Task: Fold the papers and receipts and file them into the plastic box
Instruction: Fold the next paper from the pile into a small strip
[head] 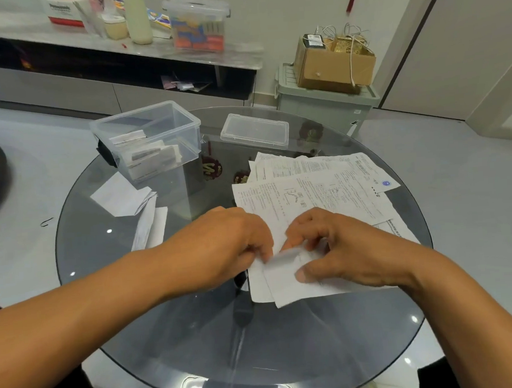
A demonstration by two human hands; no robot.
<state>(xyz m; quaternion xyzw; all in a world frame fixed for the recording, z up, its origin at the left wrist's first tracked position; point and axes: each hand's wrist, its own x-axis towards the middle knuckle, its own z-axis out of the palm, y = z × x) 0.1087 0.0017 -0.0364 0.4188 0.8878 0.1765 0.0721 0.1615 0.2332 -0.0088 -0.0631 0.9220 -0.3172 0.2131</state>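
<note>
On the round glass table (174, 345) both hands work one white paper (285, 285) near the middle. My left hand (225, 244) pinches its left edge with curled fingers. My right hand (334, 246) grips the right part, thumb pressed on top, and the sheet's upper edge curls up between the hands. A spread of printed papers (315, 186) lies just beyond, partly under my right hand. The clear plastic box (151, 137) stands open at the table's far left with several folded papers inside. Its clear lid (255, 130) lies to the right of it.
Folded white papers (121, 197) and narrow slips (151, 228) lie left of my hands. Beyond the table stand a low cabinet (59, 86) with bottles and a lidded tub (197, 22), plus a grey bin (324, 104) carrying a cardboard box (333, 64).
</note>
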